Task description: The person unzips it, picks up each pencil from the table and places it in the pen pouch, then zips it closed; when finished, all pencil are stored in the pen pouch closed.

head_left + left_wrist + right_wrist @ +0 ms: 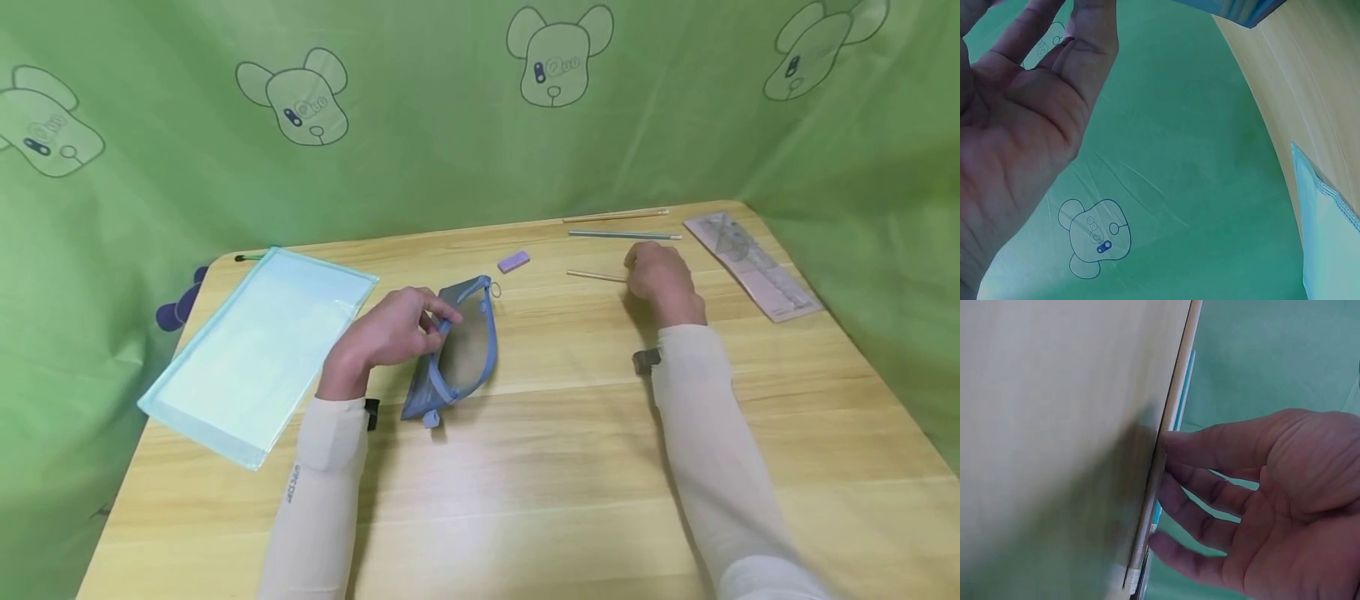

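My left hand (397,327) pinches the rim of a blue zipper pencil pouch (465,354) between thumb and fingers. The pouch lies unzipped on the table, its mouth spread toward the right and a ring on its zipper. In the left wrist view only a corner of the pouch (1241,11) shows, past the palm. Over at the right, my right hand (662,279) holds a plain wooden pencil (596,275) near its eraser end. The right wrist view shows thumb and fingertips on that pencil (1175,387), low along the tabletop.
Behind the right hand lie a blue pencil (624,235) and another wooden pencil (615,216). A purple eraser (513,262) sits beyond the pouch. A packaged ruler set (753,267) is at the right edge, a light-blue zip folder (258,358) at the left. Green cloth (450,125) hangs around the table.
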A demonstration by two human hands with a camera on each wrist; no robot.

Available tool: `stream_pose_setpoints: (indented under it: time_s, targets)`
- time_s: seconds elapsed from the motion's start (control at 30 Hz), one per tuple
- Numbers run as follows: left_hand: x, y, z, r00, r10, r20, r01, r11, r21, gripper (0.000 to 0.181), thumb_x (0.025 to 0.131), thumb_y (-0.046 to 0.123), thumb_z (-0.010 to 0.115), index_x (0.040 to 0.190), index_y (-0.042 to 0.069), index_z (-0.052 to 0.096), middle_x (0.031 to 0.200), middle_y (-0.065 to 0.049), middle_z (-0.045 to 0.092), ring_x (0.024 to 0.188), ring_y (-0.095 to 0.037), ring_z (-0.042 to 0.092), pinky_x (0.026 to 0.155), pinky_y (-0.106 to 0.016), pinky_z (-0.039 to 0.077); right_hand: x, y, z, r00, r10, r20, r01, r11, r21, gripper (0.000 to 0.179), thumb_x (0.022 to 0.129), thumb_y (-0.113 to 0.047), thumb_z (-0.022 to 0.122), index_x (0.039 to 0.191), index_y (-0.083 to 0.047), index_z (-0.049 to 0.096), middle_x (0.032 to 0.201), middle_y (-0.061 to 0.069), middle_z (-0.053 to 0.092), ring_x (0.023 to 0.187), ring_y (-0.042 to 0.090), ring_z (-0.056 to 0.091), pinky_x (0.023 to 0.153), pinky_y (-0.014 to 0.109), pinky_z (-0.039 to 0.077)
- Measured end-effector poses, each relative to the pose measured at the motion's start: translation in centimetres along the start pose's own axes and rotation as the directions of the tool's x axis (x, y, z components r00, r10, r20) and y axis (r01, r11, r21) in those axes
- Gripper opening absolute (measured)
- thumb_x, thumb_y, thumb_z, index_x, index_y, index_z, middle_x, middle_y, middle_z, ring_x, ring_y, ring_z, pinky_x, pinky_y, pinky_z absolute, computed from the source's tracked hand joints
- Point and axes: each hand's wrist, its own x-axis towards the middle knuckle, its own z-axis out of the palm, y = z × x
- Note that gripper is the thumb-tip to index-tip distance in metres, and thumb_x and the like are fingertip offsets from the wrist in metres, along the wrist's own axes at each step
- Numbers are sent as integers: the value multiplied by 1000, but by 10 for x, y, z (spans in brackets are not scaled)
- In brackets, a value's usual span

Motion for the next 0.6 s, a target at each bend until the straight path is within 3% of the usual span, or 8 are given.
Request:
stream_pose_setpoints:
  time_s: [0.1, 0.33, 0.6]
  targets:
    - [0, 1, 0, 1000, 7, 3, -7, 1000, 10, 44, 87, -8, 60, 124, 6, 80, 125, -13, 71, 88, -19, 60, 74, -27, 49, -2, 0, 1, 1000, -3, 4, 3, 1000, -16, 58, 94, 6, 48, 152, 3, 50, 162, 34, 41, 147, 62, 37, 118, 74, 38]
    - [-1, 2, 0, 1000, 20, 10, -20, 1000, 22, 42, 89, -7, 61, 125, 4, 79, 124, -14, 71, 90, -19, 64, 78, -28, 53, -5, 1, 0, 999, 13, 46, -13, 1000, 9, 58, 95, 3, 47, 153, 0, 49, 164, 34, 39, 147, 61, 37, 115, 78, 39]
    - [-3, 5, -1, 1000, 25, 12, -25, 999, 37, 43, 88, -8, 62, 125, 6, 79, 128, -14, 71, 94, -20, 64, 82, -30, 53, -10, 3, 3, 998, -24, 52, 24, 1000, 6, 50, 96, 0, 46, 145, 0, 54, 156, 33, 47, 142, 58, 44, 115, 74, 42]
